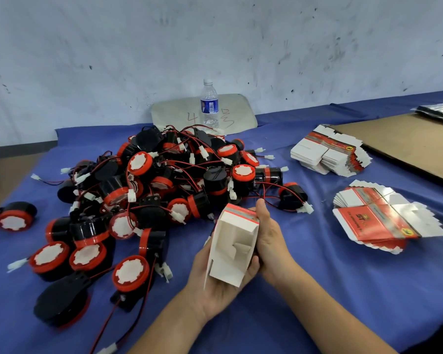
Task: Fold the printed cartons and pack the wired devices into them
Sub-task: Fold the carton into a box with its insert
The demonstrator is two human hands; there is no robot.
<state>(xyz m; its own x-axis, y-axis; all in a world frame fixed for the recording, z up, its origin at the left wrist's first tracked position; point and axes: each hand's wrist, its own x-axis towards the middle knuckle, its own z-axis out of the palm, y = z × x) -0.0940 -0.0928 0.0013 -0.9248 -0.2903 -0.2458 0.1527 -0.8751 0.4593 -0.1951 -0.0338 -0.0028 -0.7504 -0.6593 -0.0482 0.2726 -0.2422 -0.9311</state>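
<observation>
Blue-clothed surface (304,302) is stretching beneath us. We are holding a half-folded white-and-red printed cardboard carton (233,241) above it: our left grip (215,282) is cradling it from below, fingers (251,267) curling round, our right grip (273,236) is clasping its side. Black-and-red round wired devices (151,190) are lying heaped just behind; flat carton stacks (325,154) are lying at right.

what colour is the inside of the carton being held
Plain white inside the carton, with a red printed band along its far edge; head view.
</observation>
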